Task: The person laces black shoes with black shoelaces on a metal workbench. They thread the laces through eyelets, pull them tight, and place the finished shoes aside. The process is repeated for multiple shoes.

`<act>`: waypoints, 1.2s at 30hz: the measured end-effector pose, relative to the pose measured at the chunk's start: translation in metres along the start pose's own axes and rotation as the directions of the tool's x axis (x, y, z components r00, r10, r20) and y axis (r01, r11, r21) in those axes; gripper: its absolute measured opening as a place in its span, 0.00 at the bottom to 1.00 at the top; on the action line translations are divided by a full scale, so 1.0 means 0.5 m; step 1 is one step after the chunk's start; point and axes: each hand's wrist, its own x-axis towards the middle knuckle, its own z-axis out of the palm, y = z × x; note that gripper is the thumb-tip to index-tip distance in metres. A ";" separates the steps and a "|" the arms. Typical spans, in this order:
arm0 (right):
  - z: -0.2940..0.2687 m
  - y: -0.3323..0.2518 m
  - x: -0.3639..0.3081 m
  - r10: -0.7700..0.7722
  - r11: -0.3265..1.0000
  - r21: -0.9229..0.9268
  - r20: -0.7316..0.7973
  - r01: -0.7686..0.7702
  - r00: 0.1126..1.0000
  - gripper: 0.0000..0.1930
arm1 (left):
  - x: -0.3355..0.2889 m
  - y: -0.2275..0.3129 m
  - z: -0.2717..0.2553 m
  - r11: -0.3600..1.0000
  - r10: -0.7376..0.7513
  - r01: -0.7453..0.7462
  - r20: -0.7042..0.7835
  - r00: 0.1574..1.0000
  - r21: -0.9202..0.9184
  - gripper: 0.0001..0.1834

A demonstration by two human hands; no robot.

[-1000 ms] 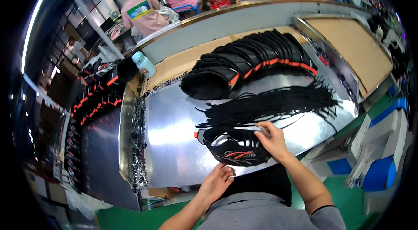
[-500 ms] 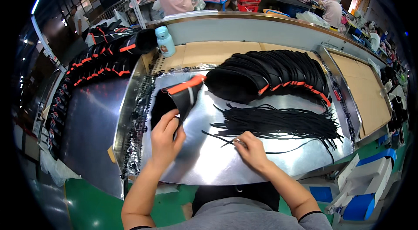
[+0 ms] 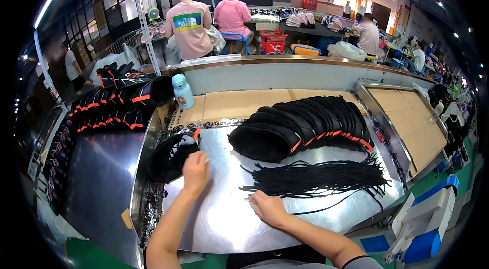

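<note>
A black shoe upper (image 3: 172, 156) with an orange tab and pale lacing marks lies at the left of the metal table. My left hand (image 3: 196, 172) is right beside it, fingers loosely bent and apparently not gripping it. My right hand (image 3: 268, 209) is closed in a pinch by the near left end of a bundle of black laces (image 3: 318, 180); whatever its fingers hold is too small to name. Behind the laces, a row of black shoe uppers (image 3: 305, 124) with orange trim leans together.
At the back left stands a light blue bottle (image 3: 183, 93). More trimmed uppers (image 3: 114, 100) line the left-hand surface. A cardboard-lined tray (image 3: 405, 121) sits to the right, near a white and blue frame (image 3: 433, 225). Several people sit beyond the partition (image 3: 285, 73).
The view has tilted up. The upper that my left hand held has turned and now lies at the left, apparently released. My right hand has moved slightly left along the laces.
</note>
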 end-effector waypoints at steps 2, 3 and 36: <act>-0.038 -0.010 -0.003 0.052 0.980 0.196 -0.080 -0.035 0.995 0.08 | 0.052 0.060 0.058 0.979 -0.090 0.112 0.132 0.987 -0.171 0.18; -0.071 -0.020 -0.007 0.119 0.936 0.342 -0.068 -0.089 0.991 0.07 | 0.082 0.085 0.095 0.960 -0.134 0.171 0.170 0.976 -0.223 0.22; -0.124 -0.043 -0.242 0.494 -0.006 0.948 0.278 -0.317 0.824 0.07 | -0.022 0.384 -0.138 0.914 0.361 -0.241 0.384 0.850 -0.326 0.11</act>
